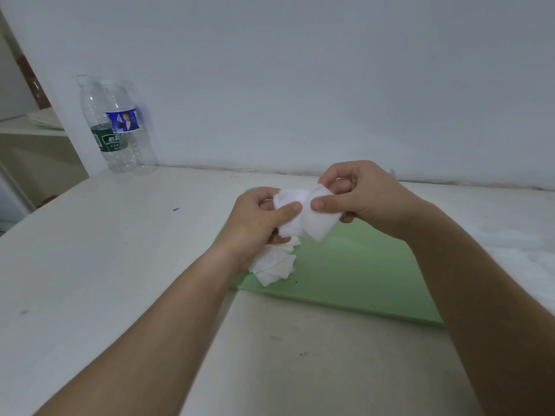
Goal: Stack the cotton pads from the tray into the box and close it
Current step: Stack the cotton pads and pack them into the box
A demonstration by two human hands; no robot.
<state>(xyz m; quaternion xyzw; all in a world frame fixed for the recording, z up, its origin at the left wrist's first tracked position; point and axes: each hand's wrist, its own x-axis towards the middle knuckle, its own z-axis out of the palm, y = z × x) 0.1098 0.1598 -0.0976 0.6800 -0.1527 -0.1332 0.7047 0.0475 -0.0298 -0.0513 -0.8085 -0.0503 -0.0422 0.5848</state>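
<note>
Head view. Both hands are raised side by side over the far left part of the tray [345,271], clear of its surface.

The left hand [258,217] is curled, pinching a small stack [288,217] of white cotton pads between thumb and fingers; the thumb lies across the stack's near face.

The right hand [360,199] is likewise curled, pinching a pad [321,226] between thumb and forefinger. Whether it holds one pad or several cannot be told. This pad overlaps the right side of the stack and touches it, so the cotton bridges the gap between the two thumbs.

A loose pile [274,265] of further pads lies on the tray at its left edge, directly below the left hand and partly hidden by that wrist.

The green tray rests flat on the white bench [120,265], nearer the bench's far edge than its near one. The right forearm covers the tray's right side.

Two clear plastic bottles [120,127], one green-labelled and one blue-labelled, stand upright together at the far left corner of the bench, against the wall [300,70] and well apart from the tray.
</note>
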